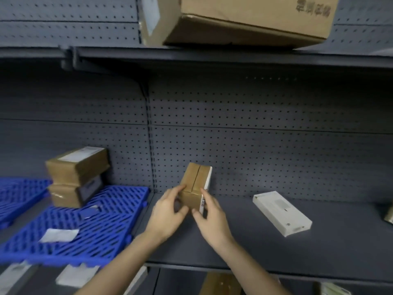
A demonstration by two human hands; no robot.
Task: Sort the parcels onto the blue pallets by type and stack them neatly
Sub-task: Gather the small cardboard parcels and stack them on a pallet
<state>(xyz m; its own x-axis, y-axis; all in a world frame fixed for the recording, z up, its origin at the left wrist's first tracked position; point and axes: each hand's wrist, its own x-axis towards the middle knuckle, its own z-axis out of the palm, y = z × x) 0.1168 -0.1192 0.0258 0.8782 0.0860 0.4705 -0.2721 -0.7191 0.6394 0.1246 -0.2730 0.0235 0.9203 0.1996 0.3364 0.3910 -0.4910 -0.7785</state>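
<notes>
Snugly, both hands (168,211) (212,218) clasp brown parcel (194,182).

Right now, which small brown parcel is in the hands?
The upright parcel at centre, held by the left hand and right hand; the other two lie stacked on the blue pallet.

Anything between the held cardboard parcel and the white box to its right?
Nothing; the head view shows only bare grey shelf between the cardboard parcel and the white box.

a small brown parcel (194,188) stands upright on the shelf, right of 2 stacked on the blue pallet (110,213).
</notes>
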